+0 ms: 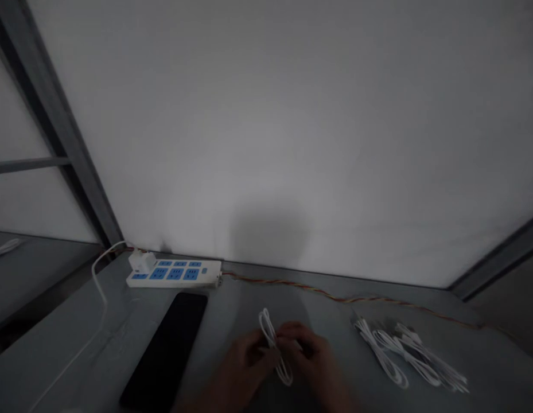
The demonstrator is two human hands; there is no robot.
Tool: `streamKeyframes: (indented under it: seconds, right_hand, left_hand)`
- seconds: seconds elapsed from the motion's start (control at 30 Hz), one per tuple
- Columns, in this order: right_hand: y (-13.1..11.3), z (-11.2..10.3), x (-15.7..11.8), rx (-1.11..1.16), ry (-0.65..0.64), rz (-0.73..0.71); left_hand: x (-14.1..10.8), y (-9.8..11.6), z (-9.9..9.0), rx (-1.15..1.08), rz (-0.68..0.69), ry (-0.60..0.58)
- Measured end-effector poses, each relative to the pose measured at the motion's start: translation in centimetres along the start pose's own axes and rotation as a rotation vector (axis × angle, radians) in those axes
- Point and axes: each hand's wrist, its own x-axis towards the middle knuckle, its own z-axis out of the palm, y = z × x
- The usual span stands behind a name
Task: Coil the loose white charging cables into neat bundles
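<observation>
A coiled white cable (284, 370) is pinched between my two hands, low in the middle of the head view. My left hand (251, 364) closes on it from the left, thumb across the coil. From the right, my right hand (307, 353) has its fingers curled round the middle of the bundle. Loops stick out above and below the fingers. The cable's ends are hidden or too dark to make out. Left of my hands a black phone (165, 350) lies flat on the grey table (225, 321).
Several bundled white cables (410, 355) lie to the right. A white power strip (175, 273) with blue sockets stands at the back left, a white charger (142, 262) plugged in. A twisted cord (300, 285) runs along the pale wall (270, 143). A grey metal frame (70, 123) rises at left.
</observation>
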Motion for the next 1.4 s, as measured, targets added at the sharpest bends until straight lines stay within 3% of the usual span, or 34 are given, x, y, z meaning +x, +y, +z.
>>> streamKeyframes:
  seconds: [0.27, 0.5, 0.7, 0.9, 1.17, 1.3, 1.4]
  right_hand:
    - [-1.4, -0.6, -0.2, 0.03, -0.093, 0.04]
    - [-1.7, -0.5, -0.6, -0.154, -0.119, -0.077]
    - [-1.3, -0.7, -0.7, -0.232, -0.114, -0.163]
    - [-0.3, -0.8, -1.0, -0.429, -0.096, -0.339]
    - [-0.9, -1.6, -1.1, -0.95, -0.04, -0.712]
    - [-1.7, -1.6, -1.0, -1.029, -0.043, -0.76]
    - [-1.4, -1.5, -1.0, -0.999, -0.063, -0.714]
  left_hand:
    - [-0.3, -0.2, -0.1, -0.086, -0.076, 0.007]
    - [-0.9, 0.5, -0.4, -0.06, -0.147, 0.012]
    - [-0.9, 0.8, -0.4, -0.029, -0.088, 0.001]
    - [-1.1, 0.7, -0.4, -0.002, -0.104, 0.042]
    - [-0.5, 1.2, -0.1, 0.033, -0.099, 0.028]
    - [-0.3, 1.5, -0.1, 0.118, -0.124, 0.036]
    - [-0.4, 1.7, -0.1, 0.197, -0.154, 0.036]
